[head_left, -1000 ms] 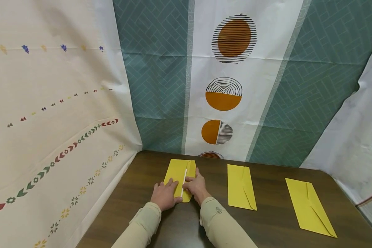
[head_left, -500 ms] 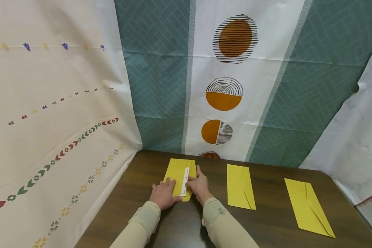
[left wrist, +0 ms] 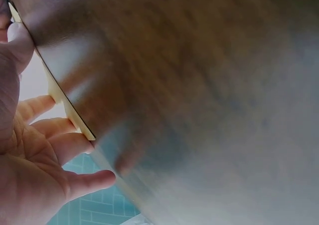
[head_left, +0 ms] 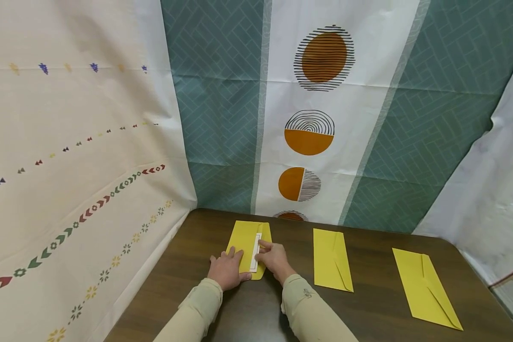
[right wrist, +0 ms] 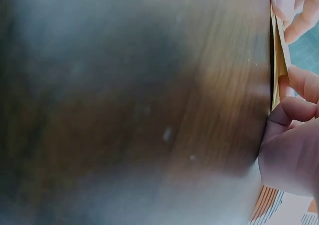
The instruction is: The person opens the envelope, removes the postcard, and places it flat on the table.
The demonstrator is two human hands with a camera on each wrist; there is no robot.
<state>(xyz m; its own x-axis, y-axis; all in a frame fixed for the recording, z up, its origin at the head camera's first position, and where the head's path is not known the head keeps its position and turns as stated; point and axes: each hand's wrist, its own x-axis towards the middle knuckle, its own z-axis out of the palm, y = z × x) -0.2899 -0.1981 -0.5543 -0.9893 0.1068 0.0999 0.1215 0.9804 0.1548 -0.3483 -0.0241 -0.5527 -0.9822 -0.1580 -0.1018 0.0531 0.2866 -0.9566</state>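
A yellow envelope [head_left: 242, 236] lies at the left of the table, its flap side up. From its opening a white card [head_left: 255, 254] with a thin dark border shows as a long strip. My left hand [head_left: 227, 270] rests on the envelope's lower left with fingers spread; in the left wrist view that hand [left wrist: 35, 160] has straight fingers along the envelope's edge. The right hand [head_left: 275, 259] pinches the card's right edge between thumb and bent fingers. In the right wrist view my right hand [right wrist: 294, 145] has curled fingers at the envelope's raised edge. The rest of the card is hidden inside.
To the right lie two more yellow envelopes, a nearer one [head_left: 331, 256] and another [head_left: 425, 287] close to the table's right side. Patterned cloth [head_left: 222, 118] hangs behind the dark wooden table [head_left: 367, 304], and a cream cloth [head_left: 90, 190] hangs on the left.
More of the white card shows outside the envelope than a second ago. My right fingers have shifted from the envelope's right edge onto the card. The left hand stays nearly in place.
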